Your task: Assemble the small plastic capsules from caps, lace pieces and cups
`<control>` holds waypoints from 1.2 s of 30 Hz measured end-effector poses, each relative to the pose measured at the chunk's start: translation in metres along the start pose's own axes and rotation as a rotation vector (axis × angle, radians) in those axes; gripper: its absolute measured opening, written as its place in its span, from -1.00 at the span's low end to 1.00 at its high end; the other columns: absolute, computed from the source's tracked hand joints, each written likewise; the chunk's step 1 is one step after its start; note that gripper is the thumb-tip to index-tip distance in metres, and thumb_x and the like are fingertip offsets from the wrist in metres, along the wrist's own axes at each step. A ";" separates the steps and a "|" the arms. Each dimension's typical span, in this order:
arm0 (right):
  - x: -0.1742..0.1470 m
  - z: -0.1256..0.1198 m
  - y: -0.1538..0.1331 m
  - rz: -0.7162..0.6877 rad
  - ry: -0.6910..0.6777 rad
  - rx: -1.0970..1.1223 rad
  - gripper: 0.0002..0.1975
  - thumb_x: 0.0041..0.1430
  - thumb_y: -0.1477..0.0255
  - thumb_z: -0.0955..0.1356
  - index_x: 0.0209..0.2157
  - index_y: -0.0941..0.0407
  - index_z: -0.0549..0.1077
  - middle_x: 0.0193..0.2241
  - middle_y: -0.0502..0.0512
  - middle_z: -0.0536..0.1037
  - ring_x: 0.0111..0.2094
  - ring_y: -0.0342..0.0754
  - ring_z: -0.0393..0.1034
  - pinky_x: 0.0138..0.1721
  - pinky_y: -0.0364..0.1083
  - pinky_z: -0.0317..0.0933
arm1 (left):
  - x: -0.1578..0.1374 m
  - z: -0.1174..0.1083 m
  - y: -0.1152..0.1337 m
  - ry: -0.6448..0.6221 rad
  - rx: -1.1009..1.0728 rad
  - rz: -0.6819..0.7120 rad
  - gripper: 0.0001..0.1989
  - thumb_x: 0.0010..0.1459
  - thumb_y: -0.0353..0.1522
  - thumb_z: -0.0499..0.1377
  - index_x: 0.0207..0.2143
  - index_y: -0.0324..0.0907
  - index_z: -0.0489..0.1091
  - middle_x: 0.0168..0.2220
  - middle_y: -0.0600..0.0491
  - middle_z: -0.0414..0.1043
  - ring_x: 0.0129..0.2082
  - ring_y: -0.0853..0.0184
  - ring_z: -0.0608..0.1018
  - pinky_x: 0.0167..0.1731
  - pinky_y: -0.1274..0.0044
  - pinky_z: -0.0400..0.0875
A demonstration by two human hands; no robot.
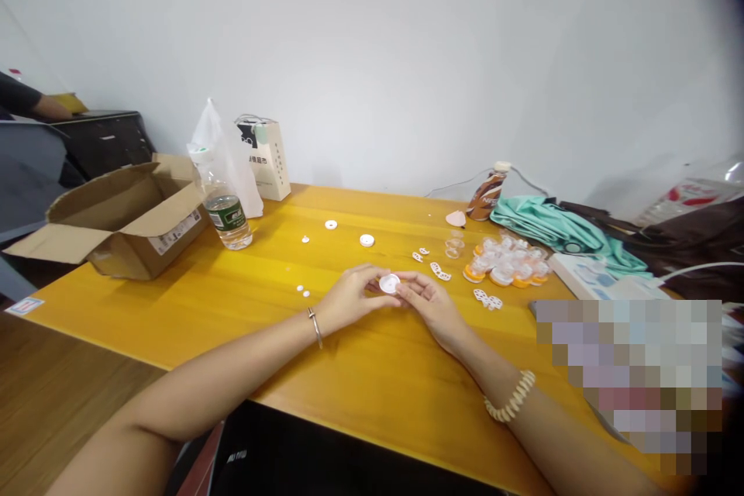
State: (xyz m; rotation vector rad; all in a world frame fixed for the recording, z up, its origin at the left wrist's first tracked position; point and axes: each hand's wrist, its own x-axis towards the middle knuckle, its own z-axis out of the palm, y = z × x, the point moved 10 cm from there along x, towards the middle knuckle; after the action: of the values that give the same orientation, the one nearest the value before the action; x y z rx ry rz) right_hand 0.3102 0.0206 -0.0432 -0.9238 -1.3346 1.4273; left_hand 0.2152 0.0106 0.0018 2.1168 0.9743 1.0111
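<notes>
A small round white plastic disc (389, 284) with a raised rim is pinched between my two hands above the yellow table (349, 356). My left hand (359, 287) grips its left edge with thumb and fingers. From the other side, my right hand (427, 302) presses its thumb on the disc's edge. Beyond them lie a white ring-shaped part (366, 240) and a smaller white ring (331, 225). Tiny white round pieces (306, 294) rest left of my hands. To the right are white perforated parts (487, 299) and a cluster of clear domed pieces with orange bases (508, 260).
An open cardboard box (139, 225), a water bottle (228, 217) and a paper bag (270, 159) stand at the left. A brown drink bottle (489, 192), teal cloth (558, 225) and white power strip (587, 275) are at the right. Another person's arm (35, 101) shows far left.
</notes>
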 end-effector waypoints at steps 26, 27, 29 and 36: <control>0.015 -0.030 -0.026 -0.412 0.048 -1.478 -0.72 0.14 0.44 0.16 -0.16 0.08 0.39 -0.09 0.12 0.46 0.06 0.07 0.19 0.12 0.24 -0.26 | -0.006 0.024 0.008 -0.217 0.358 0.063 -0.78 -0.03 -0.30 0.15 -0.28 -0.17 0.38 -0.36 0.05 0.38 -0.33 0.33 0.40 -0.30 0.56 0.25; 0.013 -0.028 -0.027 -0.423 0.037 -1.449 -0.73 0.13 0.44 0.17 -0.16 0.07 0.40 -0.12 0.12 0.48 0.01 0.06 0.25 0.11 0.22 -0.22 | -0.007 0.023 0.009 -0.218 0.370 0.073 -0.78 -0.04 -0.31 0.15 -0.28 -0.17 0.37 -0.35 0.04 0.38 -0.32 0.32 0.40 -0.28 0.55 0.25; 0.009 -0.020 -0.029 -0.439 0.005 -1.375 -0.74 0.13 0.44 0.19 -0.19 0.07 0.42 -0.19 0.12 0.52 -0.10 0.03 0.34 0.09 0.18 -0.12 | -0.008 0.022 0.010 -0.224 0.384 0.084 -0.78 -0.04 -0.32 0.15 -0.28 -0.17 0.35 -0.34 0.04 0.37 -0.31 0.32 0.39 -0.28 0.55 0.25; 0.001 -0.030 -0.052 -0.367 0.046 -1.216 -0.74 0.10 0.31 0.21 -0.30 0.10 0.46 -0.28 0.10 0.54 -0.25 -0.01 0.39 -0.20 -0.07 0.19 | -0.011 0.020 0.007 -0.258 0.374 0.070 -0.74 -0.03 -0.22 0.16 -0.31 -0.18 0.32 -0.34 0.04 0.35 -0.32 0.33 0.39 -0.29 0.53 0.27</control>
State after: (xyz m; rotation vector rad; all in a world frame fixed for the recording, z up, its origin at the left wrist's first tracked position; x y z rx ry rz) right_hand 0.3457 0.0280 0.0050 -1.3164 -2.2127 0.1899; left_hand 0.2292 -0.0060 -0.0082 2.5259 1.0255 0.5972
